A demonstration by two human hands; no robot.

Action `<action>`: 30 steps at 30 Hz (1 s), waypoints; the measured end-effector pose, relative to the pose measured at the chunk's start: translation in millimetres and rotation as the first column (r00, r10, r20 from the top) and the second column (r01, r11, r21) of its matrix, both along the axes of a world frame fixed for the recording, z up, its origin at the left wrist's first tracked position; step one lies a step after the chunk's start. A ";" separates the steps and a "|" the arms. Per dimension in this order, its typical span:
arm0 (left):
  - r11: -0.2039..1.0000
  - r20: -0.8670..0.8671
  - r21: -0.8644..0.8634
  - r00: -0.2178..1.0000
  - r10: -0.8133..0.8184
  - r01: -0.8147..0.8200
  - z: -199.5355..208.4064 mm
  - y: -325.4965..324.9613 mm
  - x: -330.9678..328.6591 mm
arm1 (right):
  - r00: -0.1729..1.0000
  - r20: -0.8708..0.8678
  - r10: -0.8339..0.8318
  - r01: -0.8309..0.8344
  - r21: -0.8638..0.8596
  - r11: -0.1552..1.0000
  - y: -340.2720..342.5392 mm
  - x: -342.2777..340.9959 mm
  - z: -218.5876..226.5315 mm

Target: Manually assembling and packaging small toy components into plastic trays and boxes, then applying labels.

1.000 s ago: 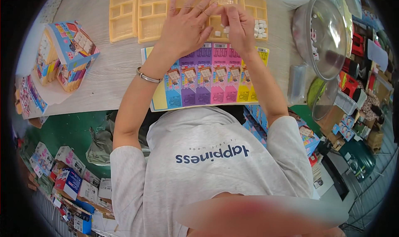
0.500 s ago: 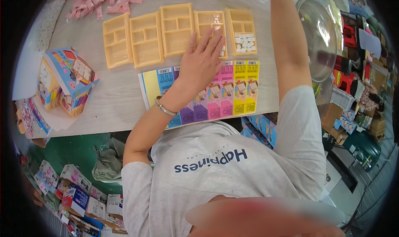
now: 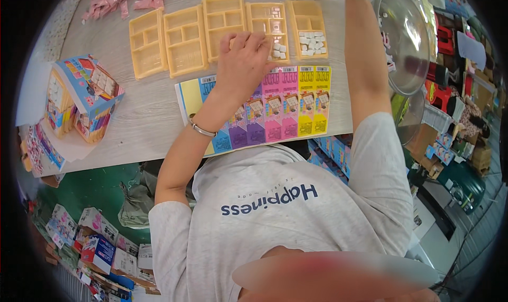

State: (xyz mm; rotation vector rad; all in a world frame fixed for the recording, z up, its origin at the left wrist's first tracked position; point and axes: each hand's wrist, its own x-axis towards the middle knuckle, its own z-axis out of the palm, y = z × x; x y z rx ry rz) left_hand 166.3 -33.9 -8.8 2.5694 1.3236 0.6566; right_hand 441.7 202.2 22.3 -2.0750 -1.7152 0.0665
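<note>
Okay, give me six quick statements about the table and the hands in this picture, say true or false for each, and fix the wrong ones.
1. Five yellow trays lie side by side in a row. True.
2. The left hand is at the leftmost tray. False: the left hand is at the near ends of the third and fourth trays from the left.
3. The rightmost tray has white pieces in its near compartment. True.
4. The clear bowl is left of the trays. False: the clear bowl is to their right.
5. A bracelet is on the left wrist. True.
6. The right hand rests on the printed sheet. False: the right forearm runs past the upper edge, its hand out of view.
</note>
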 end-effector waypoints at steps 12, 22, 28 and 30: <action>0.997 0.102 -0.019 0.992 0.080 -0.078 -7.1 -14.3 -7.8 | 0.126 -0.971 0.204 -0.220 0.174 0.960 -203.3 -115.3 -40.5; 0.989 0.240 -0.043 0.960 0.146 -0.140 -3.7 -15.3 -2.2 | -0.052 -0.966 0.252 -0.125 0.256 0.959 -215.9 -121.7 -46.6; 0.992 0.195 -0.065 0.974 0.116 -0.105 -8.8 -9.6 -2.0 | -0.038 -0.962 0.271 -0.072 0.273 0.959 -212.6 -127.5 -46.9; 0.994 0.194 -0.009 0.975 0.110 -0.111 -8.1 -10.0 -0.4 | -0.062 -0.961 0.269 -0.058 0.273 0.960 -213.2 -124.2 -50.0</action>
